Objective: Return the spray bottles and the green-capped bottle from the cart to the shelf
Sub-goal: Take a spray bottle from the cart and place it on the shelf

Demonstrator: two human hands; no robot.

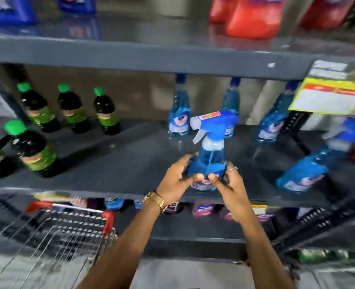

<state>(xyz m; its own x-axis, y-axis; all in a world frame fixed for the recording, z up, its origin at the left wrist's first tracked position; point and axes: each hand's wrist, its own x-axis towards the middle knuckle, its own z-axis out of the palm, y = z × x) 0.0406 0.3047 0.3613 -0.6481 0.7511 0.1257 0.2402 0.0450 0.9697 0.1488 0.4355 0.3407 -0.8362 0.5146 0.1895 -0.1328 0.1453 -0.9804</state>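
Note:
A blue spray bottle (211, 151) with a blue and white trigger head stands upright at the front of the dark middle shelf (118, 163). My left hand (177, 180) and my right hand (229, 184) both wrap around its lower body. A second spray bottle (314, 163) stands further right on the same shelf, blurred. Behind are three blue capped bottles (179, 113). Several dark bottles with green caps (34, 149) stand on the shelf's left part. The wire cart (64, 232) with red corners is at lower left; its contents are not discernible.
The upper shelf (151, 53) carries blue packs at left and red bottles (255, 15) at right. A yellow price tag (328, 97) hangs at right. Small packets (203, 209) line the lower shelf. A gold watch sits on my left wrist.

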